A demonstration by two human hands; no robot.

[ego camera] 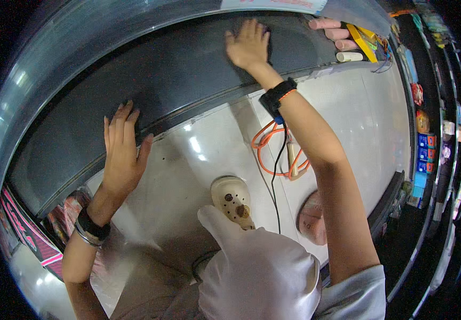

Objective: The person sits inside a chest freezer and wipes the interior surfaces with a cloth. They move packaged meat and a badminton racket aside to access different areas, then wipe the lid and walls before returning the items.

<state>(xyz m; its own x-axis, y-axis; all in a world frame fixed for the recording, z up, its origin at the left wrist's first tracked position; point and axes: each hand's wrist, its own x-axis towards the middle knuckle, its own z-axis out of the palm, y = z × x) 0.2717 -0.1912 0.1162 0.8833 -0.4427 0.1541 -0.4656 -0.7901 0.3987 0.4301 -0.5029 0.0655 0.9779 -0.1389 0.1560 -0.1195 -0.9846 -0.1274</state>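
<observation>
My left hand rests with spread fingers at the front edge of a long dark grey shelf, fingertips on its surface and thumb beside the edge. Farther along and deeper on the same shelf, my right hand lies palm down with its fingers apart. Neither hand holds anything. Each wrist wears a black band, and the left one also a metal bangle. To the right of my right hand, pink cylinders, a white cylinder and a yellow plastic object lie at the shelf's end.
A coiled orange cable and a thin black cord lie on the white tiled floor. A cream clog and a pink shoe-like object are below. Shelves with packaged goods line the right; a pink-and-black bag stands at left.
</observation>
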